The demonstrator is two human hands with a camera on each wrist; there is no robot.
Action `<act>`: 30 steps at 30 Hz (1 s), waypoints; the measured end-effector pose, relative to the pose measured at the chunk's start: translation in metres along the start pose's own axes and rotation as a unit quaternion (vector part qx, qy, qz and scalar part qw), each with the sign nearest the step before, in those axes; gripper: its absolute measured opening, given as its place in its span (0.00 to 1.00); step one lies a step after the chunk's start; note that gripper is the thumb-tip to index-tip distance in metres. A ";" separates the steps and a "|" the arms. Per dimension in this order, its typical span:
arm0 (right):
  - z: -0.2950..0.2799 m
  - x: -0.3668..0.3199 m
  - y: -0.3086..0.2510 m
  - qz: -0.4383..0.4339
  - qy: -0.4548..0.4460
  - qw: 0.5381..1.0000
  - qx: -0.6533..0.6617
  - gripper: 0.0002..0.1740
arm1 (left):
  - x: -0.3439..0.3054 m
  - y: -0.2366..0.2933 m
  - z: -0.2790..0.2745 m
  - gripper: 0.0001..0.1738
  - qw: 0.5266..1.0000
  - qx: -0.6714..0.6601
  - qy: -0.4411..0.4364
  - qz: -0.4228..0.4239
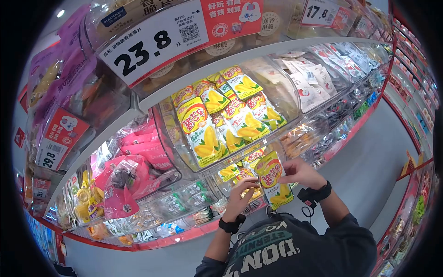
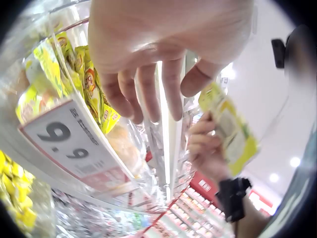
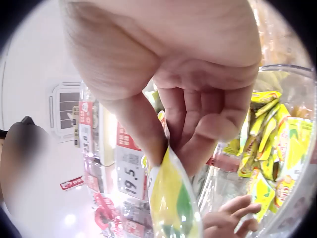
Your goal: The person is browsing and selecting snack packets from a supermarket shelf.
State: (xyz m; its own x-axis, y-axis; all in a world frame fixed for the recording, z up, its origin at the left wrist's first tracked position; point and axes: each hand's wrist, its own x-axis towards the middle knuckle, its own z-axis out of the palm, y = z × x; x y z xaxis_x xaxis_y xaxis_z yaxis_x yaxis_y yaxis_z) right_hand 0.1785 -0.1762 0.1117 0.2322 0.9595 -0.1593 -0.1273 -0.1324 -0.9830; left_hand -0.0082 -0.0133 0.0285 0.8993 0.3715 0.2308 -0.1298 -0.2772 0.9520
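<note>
A yellow-and-white snack packet with mangoes printed on it hangs upright in front of the person's chest. The right hand pinches its edge between thumb and fingers, as the right wrist view shows with the packet seen nearly edge-on. On the packet's other side is the left hand, its fingers loosely extended. Nothing lies in the left hand in the left wrist view, and the packet is beyond its thumb. Similar mango packets fill a clear shelf bin just ahead.
Pink bags sit in the bin to the left, pale packets in the one to the right. A large price sign hangs along the upper shelf. Lower bins curve below, and a pale floor aisle runs at right.
</note>
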 end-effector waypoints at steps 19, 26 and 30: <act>0.024 0.094 -0.175 -0.083 0.041 0.970 -0.225 0.28 | 0.036 -0.036 0.020 0.12 0.861 0.483 0.156 0.026; 0.024 0.088 -0.157 -0.245 0.050 0.813 -0.526 0.22 | 0.037 -0.034 0.020 0.11 0.856 0.489 0.165 0.025; 0.020 0.090 -0.142 -0.315 0.033 0.780 -0.540 0.21 | 0.037 -0.034 0.020 0.11 0.855 0.493 0.161 0.017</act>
State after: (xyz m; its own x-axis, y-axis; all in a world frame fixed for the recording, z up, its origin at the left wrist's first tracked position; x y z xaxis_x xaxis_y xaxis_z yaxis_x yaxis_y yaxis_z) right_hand 0.1980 -0.0664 0.2385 -0.0258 0.9087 0.4167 0.9097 0.1941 -0.3671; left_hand 0.0377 -0.0084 0.0007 0.7197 0.5285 0.4502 0.4040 -0.8462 0.3474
